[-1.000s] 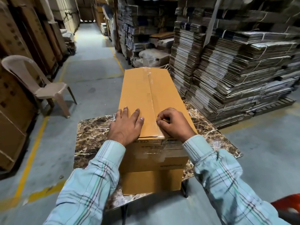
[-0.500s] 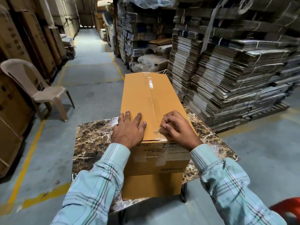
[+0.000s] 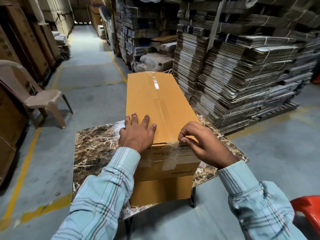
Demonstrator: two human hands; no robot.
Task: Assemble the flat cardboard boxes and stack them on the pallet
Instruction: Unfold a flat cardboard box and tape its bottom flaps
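I have my right hand (image 3: 206, 144) at the near end of the box (image 3: 161, 108), thumb and forefinger pinching the loose, glossy end of the clear tape (image 3: 173, 144) where it folds over the top edge. My left hand (image 3: 137, 133) lies flat, fingers spread wide, pressing on the smooth tan cardboard of the box top beside the centre seam. Both sleeves are pale checked cotton. The box is a long rectangular carton, closed, with the shiny tape strip running along its seam to the far end; printed lettering shows on the near face. It lies across the middle of the table (image 3: 93, 148), overhanging the near and far edges. The tabletop is a glossy brown marble-patterned slab. Beyond its right corner rise ribbed stacks of flat cardboard (image 3: 233, 75) on a slatted pallet (image 3: 280, 110). A beige moulded plastic chair (image 3: 39, 97) stands to the left.
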